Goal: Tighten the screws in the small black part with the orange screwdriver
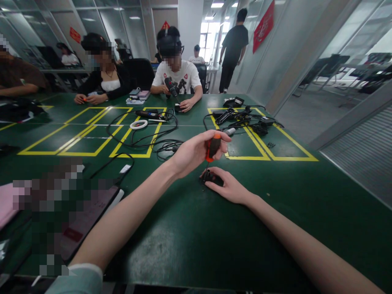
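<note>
My left hand is closed around the orange and black handle of a screwdriver, held upright with its shaft pointing down. The tip reaches a small black part that lies on the green table. Pressed over that part from the right is my right hand, its thumb and fingers gripping the edges. The fingers hide much of the part, so its exact kind does not show. Where the tip meets it is too small to make out.
Black cables and a white ring lie beyond my left arm. Dark parts with cords sit at the back right. A tablet-like device is at left. Across the table a person holds a power drill.
</note>
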A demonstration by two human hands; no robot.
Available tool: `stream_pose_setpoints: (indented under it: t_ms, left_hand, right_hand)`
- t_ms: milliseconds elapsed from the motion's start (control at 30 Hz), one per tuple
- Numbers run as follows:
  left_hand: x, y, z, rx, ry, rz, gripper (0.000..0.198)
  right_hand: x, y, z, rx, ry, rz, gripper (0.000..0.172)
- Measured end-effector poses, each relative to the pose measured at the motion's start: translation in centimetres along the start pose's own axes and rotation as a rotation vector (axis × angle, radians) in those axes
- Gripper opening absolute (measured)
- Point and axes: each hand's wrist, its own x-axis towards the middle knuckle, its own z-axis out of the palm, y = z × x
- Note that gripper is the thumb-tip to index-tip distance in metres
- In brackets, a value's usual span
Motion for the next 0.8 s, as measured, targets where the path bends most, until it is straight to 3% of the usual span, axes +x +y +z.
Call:
stream_pose_setpoints:
  t_ms: [100, 200, 300, 467, 633, 800]
  left_hand:
    - [0.08, -0.22, -0.10, -0.005, 0.013, 0.030, 0.018]
    - [0.00, -0.37, -0.05, 0.001, 0.046, 0.050, 0.028]
    - [-0.09, -0.19, 0.03, 0.026, 0.081, 0.044, 0.022]
    - [0.05, 0.16, -0.07, 0.004, 0.047, 0.006, 0.032]
    - [0.10, -0.16, -0.05, -0.015, 0.044, 0.020, 0.016]
    - [-0.10, -0.08, 0.27, 0.005, 0.065, 0.043, 0.021]
  right_hand:
    - [0.00, -0.03, 0.02, -0.002, 0.007, -0.005, 0.025]
    - [-0.01, 0.05, 0.09, -0.009, 0.017, -0.004, 0.023]
    - [-0.03, 0.14, 0.15, -0.018, 0.018, -0.009, 0.024]
    - [0.00, 0.09, 0.15, -0.020, 0.010, -0.016, 0.025]
    - [0.01, 0.07, 0.14, -0.024, 0.014, -0.031, 0.023]
    - [-0.05, 0.15, 0.18, -0.031, 0.022, -0.022, 0.025]
